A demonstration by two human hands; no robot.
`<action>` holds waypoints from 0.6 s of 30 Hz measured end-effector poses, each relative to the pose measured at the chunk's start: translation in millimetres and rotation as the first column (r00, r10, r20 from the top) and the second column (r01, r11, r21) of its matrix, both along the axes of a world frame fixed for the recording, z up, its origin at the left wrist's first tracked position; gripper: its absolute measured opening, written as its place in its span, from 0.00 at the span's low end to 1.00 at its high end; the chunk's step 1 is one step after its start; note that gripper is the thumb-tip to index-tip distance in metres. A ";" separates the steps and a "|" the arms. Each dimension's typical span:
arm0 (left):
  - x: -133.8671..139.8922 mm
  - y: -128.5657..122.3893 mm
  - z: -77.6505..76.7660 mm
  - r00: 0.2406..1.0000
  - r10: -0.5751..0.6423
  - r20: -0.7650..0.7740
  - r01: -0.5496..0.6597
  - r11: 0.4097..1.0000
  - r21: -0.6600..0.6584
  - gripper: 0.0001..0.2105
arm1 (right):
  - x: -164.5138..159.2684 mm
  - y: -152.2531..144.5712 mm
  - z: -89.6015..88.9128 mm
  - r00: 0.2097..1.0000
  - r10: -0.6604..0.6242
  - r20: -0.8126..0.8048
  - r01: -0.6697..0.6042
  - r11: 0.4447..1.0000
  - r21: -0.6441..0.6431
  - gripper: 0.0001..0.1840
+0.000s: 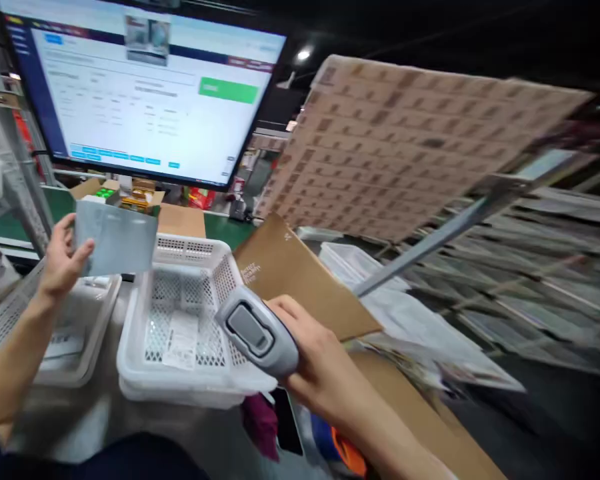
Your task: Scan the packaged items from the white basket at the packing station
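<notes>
Hands (63, 257) hold packet (115, 240), scanner (257, 330), over basket (140, 373)

Single head-worn view, looking forward and down — close over white basket (180, 320), monitor (145, 93) above

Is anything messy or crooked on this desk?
Nothing looks spilled or broken. The only loose bit is a paper slip lying crooked in the white basket. The left hand holds a grey packet up, and the right hand grips a grey scanner. The picture is blurry, so small things are hard to judge.
</notes>
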State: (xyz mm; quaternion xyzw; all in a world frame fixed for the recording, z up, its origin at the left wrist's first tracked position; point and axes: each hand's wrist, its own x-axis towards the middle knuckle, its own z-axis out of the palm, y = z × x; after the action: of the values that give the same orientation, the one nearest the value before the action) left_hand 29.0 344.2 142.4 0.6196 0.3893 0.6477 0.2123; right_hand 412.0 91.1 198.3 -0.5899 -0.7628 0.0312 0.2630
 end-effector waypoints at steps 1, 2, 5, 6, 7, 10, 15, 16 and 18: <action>1.5 -3.9 -3.3 0.995 -0.058 0.076 0.062 0.997 -0.045 0.52 | -0.6 8.4 -0.8 1.000 0.017 -0.019 -0.016 0.999 0.033 0.24; 9.6 -7.3 -6.2 0.980 -0.137 0.143 0.149 0.986 -0.078 0.53 | -2.9 15.0 -0.5 0.999 0.021 -0.029 -0.019 0.998 0.058 0.20; 49.7 -20.3 -13.9 0.928 -0.310 0.209 0.337 0.935 -0.111 0.50 | -12.5 24.8 7.2 0.999 -0.041 -0.016 0.041 0.999 0.021 0.10; 61.7 -25.3 -16.5 0.916 -0.344 0.208 0.373 0.920 -0.118 0.49 | -14.9 25.8 11.1 0.997 -0.071 -0.010 0.071 0.997 -0.002 0.07; 71.2 -29.8 -19.1 0.905 -0.373 0.207 0.402 0.907 -0.125 0.48 | -16.9 25.9 15.0 0.996 -0.090 -0.013 0.089 0.996 -0.021 0.05; 88.4 -36.1 -25.8 0.877 -0.433 0.209 0.467 0.870 -0.159 0.47 | -25.2 21.9 23.6 0.996 -0.036 -0.080 0.032 0.998 -0.051 0.04; 114.5 -33.0 -37.8 0.861 -0.441 0.253 0.493 0.846 -0.205 0.47 | -50.2 16.6 24.6 0.994 0.101 -0.044 -0.106 0.982 -0.153 0.11; 121.5 -32.3 -41.7 0.854 -0.445 0.269 0.505 0.835 -0.220 0.47 | -52.7 17.7 22.9 0.995 0.101 -0.007 -0.101 0.980 -0.169 0.12; 134.3 -28.0 -50.7 0.839 -0.463 0.287 0.535 0.800 -0.274 0.45 | -51.2 20.7 17.8 0.995 0.093 0.042 -0.086 0.986 -0.146 0.15</action>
State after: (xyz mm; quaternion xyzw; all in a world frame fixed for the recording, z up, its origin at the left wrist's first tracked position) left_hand 163.3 316.3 91.7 0.5833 0.2941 0.5508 0.5195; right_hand 360.8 111.8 216.0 -0.5731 -0.7904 0.0835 0.1997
